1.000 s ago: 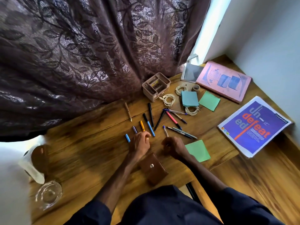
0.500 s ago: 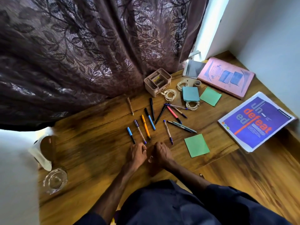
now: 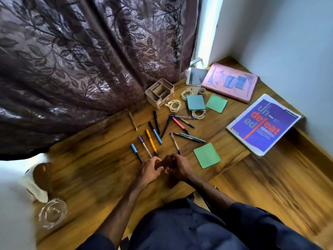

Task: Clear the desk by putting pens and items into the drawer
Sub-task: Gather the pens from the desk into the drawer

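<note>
My left hand (image 3: 149,168) and my right hand (image 3: 179,166) meet near the front of the wooden desk (image 3: 93,170). Together they grip a small brown leather wallet (image 3: 164,162), which is mostly hidden by the fingers. Just beyond the hands, several pens lie fanned out: a blue one (image 3: 134,149), a purple-capped one (image 3: 144,145), an orange one (image 3: 151,140), a blue-and-black one (image 3: 155,132), a black one (image 3: 156,121) and a red one (image 3: 179,125). A green sticky pad (image 3: 207,155) lies right of my right hand. No drawer shows plainly.
A beige desk organiser (image 3: 159,92), cord coils (image 3: 173,105), a teal pad (image 3: 195,102) and a second green pad (image 3: 216,103) sit at the back. A pink book (image 3: 229,82) and a blue magazine (image 3: 263,125) lie right. A glass dish (image 3: 52,212) stands front left; a curtain (image 3: 81,60) hangs behind.
Both hands drew back from the pens toward the near edge and closed together round the brown wallet, which lay on the desk beside my left wrist before.
</note>
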A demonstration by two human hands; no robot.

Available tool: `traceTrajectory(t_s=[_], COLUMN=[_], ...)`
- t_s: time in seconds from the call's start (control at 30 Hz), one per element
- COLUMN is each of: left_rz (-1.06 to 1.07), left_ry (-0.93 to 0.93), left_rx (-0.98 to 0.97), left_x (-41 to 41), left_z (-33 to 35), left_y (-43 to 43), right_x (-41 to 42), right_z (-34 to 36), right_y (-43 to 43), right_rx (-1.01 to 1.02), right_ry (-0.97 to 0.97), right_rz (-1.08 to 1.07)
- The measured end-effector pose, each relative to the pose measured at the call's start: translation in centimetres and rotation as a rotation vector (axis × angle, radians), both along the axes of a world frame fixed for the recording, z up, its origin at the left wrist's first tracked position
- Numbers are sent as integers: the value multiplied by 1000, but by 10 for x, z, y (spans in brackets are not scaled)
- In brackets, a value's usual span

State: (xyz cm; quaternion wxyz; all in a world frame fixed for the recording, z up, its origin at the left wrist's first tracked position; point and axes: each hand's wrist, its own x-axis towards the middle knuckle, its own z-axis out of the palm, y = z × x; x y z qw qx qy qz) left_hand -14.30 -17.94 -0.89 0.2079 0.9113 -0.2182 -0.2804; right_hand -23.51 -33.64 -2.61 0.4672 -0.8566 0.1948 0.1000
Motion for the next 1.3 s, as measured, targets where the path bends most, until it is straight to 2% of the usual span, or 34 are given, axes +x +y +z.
traceTrajectory(t_s=[0.2, 0.4, 0.57, 0.7, 0.77, 0.83, 0.93, 1.17, 1.3], left_rz=[105, 491, 765, 760, 734, 689, 711, 902, 900], left_ry=[-49, -134, -21, 78, 53, 31, 65, 201, 209], left_rx=[34, -38, -108, -18, 82, 151, 75, -118, -199], left_x=[5, 28, 57, 73, 83, 84, 80, 80, 79], left_z=[4, 8, 10, -6, -25, -13, 5, -14, -4], left_y=[1, 29, 34, 32, 36, 35, 34, 41, 32], right_x=[7, 55, 92, 107, 116, 123, 141, 163, 161], right_z=[-1, 16, 19, 16, 14, 7, -4, 5, 11], right_y=[-10, -12, 3, 10, 14, 19, 30, 66, 61], right_rx=[-114, -175, -161, -156, -149, -167, -196, -304, -236], right_ry=[13, -47, -31, -34, -73, -110, -124, 96, 59], right_rz=[1, 23, 73, 120, 113, 93, 64, 118, 56])
